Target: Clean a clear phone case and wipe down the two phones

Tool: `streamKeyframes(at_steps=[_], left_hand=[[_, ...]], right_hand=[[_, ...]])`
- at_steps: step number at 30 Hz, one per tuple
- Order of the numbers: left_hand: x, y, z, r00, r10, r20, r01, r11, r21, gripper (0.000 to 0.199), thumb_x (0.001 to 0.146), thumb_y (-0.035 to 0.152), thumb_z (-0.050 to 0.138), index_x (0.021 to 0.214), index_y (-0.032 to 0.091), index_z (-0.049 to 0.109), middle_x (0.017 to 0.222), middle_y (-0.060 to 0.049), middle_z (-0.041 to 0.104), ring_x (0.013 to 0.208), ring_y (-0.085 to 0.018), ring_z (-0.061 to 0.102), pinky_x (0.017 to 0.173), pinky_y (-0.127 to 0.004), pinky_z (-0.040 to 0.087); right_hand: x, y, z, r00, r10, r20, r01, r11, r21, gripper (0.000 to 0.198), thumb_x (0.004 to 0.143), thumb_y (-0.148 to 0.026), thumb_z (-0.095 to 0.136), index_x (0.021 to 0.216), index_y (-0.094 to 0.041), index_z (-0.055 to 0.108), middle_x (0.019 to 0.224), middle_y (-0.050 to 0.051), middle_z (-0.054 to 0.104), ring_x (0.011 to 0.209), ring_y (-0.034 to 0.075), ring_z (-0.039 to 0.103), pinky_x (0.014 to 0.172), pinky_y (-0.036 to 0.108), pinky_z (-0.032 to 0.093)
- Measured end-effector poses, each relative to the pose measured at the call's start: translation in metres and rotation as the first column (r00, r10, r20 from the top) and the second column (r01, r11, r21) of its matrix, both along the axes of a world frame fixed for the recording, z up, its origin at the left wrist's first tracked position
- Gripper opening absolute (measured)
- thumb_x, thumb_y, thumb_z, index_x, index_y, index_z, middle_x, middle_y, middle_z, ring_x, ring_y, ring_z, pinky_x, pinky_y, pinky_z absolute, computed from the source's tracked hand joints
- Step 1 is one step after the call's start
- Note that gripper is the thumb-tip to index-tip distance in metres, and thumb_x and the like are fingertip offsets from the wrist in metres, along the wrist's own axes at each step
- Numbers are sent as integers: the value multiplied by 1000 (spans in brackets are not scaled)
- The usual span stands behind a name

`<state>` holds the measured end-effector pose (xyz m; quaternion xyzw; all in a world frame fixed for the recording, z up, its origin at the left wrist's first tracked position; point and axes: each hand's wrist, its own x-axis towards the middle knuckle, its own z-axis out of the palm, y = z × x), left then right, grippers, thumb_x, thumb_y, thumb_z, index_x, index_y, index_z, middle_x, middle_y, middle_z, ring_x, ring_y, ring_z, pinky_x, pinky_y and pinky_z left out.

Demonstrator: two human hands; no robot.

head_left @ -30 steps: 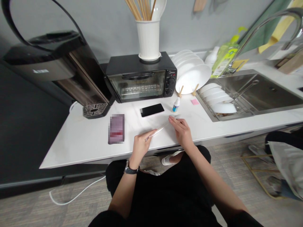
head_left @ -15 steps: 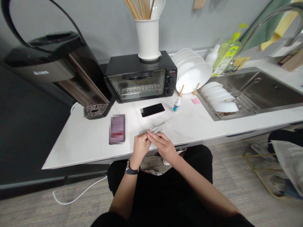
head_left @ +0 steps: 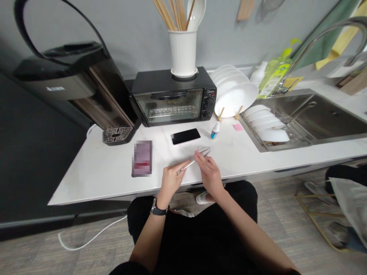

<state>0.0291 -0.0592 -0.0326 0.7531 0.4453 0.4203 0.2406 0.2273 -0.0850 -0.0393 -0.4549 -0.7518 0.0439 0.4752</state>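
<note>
My left hand [head_left: 171,178] pinches one end of a thin silvery rod [head_left: 187,165], whose exact kind I cannot make out. Toward its far end, my right hand [head_left: 211,175] is closed on a light grey cloth [head_left: 204,151], which covers that end. Both hands are just above the front part of the white counter [head_left: 100,179]. Beyond them lie a black-screened phone [head_left: 185,136] and a small white bottle [head_left: 215,130] with a blue label, standing upright. A blurred-out purple packet [head_left: 142,158] lies to the left of my left hand.
Along the wall stand a black drink machine [head_left: 83,88], a toaster oven [head_left: 173,103] with a white utensil pot [head_left: 183,53] on it, and racked white plates [head_left: 236,99]. At right is a sink [head_left: 329,114] with bowls [head_left: 266,122]. A pink note [head_left: 237,126] lies nearby.
My right hand and the cloth have moved right, away from my left hand. More of the silvery rod now shows between the hands, and its far end has become covered.
</note>
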Motion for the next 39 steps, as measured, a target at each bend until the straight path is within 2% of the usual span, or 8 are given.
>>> streamKeyframes(at_steps=[4,7,14,18,22,27,30,39], left_hand=[[-2,1,1,998,50,-32,-48,997,58,35,93,12,57,64,23,72,60,-1,76,50,-18,69,53,-28,57],[-3,4,3,999,45,-26,-42,994,103,40,94,14,52,56,20,65,50,2,65,44,-13,65,49,-22,50],[1,5,3,998,-27,56,25,999,44,33,100,21,59,115,30,86,104,4,89,95,-24,86,79,-34,70],[1,1,5,996,-39,78,40,999,-9,39,98,17,64,120,40,85,117,4,86,103,-28,85,89,-39,75],[1,0,6,999,-32,44,32,999,15,37,97,17,65,119,39,85,117,2,86,101,-28,86,90,-40,74],[-2,2,1,998,44,-33,-41,997,71,34,94,14,59,68,26,77,64,0,79,55,-21,78,56,-29,65],[-4,4,-1,997,52,-61,-47,996,75,45,97,19,51,56,21,67,50,2,67,48,-14,72,52,-23,56],[-1,2,-2,998,-58,36,59,998,-32,41,98,16,61,126,36,83,120,4,86,108,-27,84,91,-39,72]], right_hand=[[-39,-20,2,984,177,-22,-178,983,-40,91,101,-1,42,175,-46,15,165,-1,57,119,29,75,100,51,70],[-41,-21,2,978,209,-8,-209,977,-48,95,100,-1,42,174,-51,9,164,-5,57,116,29,77,98,51,72],[23,7,5,1000,-21,-7,21,998,55,88,98,3,42,170,-47,36,156,3,67,110,31,77,88,55,72],[41,15,4,992,-124,-1,124,989,78,74,102,-2,45,167,-38,47,153,9,71,113,30,76,91,52,71],[13,5,1,997,-77,-28,79,994,75,84,100,1,44,171,-43,37,156,5,68,110,31,78,89,55,72],[-40,-17,0,992,121,-21,-122,993,-8,94,99,-2,42,173,-51,13,161,-6,61,107,30,80,89,49,76],[-44,-22,2,985,172,-4,-172,985,-32,95,99,-3,43,172,-53,8,163,-9,57,108,29,79,92,48,75],[39,11,8,996,-73,-47,74,997,34,69,104,-4,45,162,-41,54,149,8,73,106,29,76,90,51,71]])
